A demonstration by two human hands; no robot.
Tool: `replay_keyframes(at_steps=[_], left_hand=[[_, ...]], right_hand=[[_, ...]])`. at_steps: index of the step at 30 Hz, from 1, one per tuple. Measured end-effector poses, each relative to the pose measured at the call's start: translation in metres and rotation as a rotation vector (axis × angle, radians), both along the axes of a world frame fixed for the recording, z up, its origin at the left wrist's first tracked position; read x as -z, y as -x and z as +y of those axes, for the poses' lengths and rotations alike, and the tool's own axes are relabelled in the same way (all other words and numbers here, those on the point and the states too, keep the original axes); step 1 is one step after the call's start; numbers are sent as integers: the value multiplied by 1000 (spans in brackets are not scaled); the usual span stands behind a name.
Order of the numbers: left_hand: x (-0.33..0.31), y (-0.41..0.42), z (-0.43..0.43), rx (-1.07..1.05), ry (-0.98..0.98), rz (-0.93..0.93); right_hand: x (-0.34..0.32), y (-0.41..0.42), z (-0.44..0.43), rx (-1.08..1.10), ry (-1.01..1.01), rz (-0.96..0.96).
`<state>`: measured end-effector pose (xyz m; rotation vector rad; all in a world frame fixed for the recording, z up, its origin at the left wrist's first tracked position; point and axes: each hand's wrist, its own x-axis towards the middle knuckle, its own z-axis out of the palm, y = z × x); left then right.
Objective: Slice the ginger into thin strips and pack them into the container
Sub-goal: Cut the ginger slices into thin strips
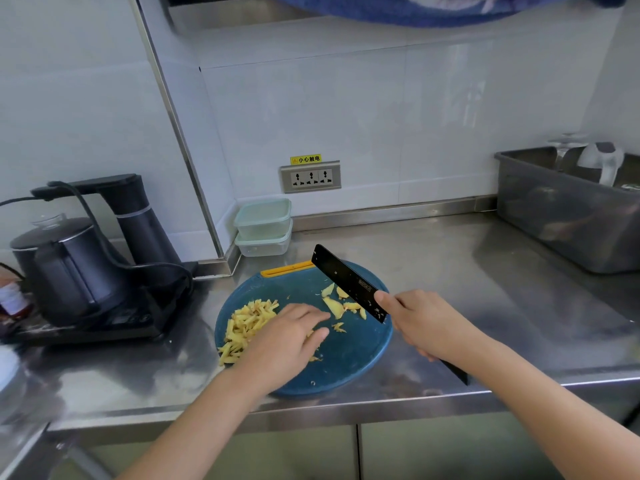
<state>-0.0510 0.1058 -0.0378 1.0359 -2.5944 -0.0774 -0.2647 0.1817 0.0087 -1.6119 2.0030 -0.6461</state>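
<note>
Through the head camera I saw the round blue cutting board (pixel 346 362) lying near the front edge of the steel worktop (pixel 467 278). A heap of thin ginger strips (pixel 247 323) sat on the board's left part, and a few wider ginger slices (pixel 334 306) lay loose toward its far right side. The left hand (pixel 287 336) lay low over the board between heap and slices, its grip spread, fingers straight and pointing right, holding nothing, the fingertips just beside the slices. The right hand (pixel 420 323) had its grip wrapped round the handle of a black knife (pixel 349 284), one digit laid against the flat of the blade. The blade slanted away to the far left above the slices and seemed to be clear of the board, though the angle left me unsure. Two lidded containers (pixel 264 226) stood stacked against the back wall, behind the board and apart from it. A black kettle (pixel 69 268) sat at the left and a grey tub (pixel 568 216) at the right.
</note>
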Motion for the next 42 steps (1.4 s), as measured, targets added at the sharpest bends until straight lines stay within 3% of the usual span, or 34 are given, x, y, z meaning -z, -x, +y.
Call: replay_keyframes(at_steps=[6,10,13,18,23,28,34,42], left_hand=[[10,24,3,66,-61,-190],[3,11,3,38,-24,-100],[-4,-6,4,-51,10,-22],[-18,-16,19,-254,122,221],[-29,-12,42,-108,-1,-68],[-28,-4,47,-54,7,-172],[-21,-27,21,-291,-120,-240],[-28,-3,-12,-393,-173,112]], right_hand=[[-2,-1,4,-13,2,-6],[0,5,10,-13,42,54],[4,5,12,-26,73,215],[2,-10,11,-177,128,662],[-2,-22,8,-344,220,858],[-4,-31,7,-414,323,845],[-9,-11,7,-269,262,835],[15,44,-18,153,164,412]])
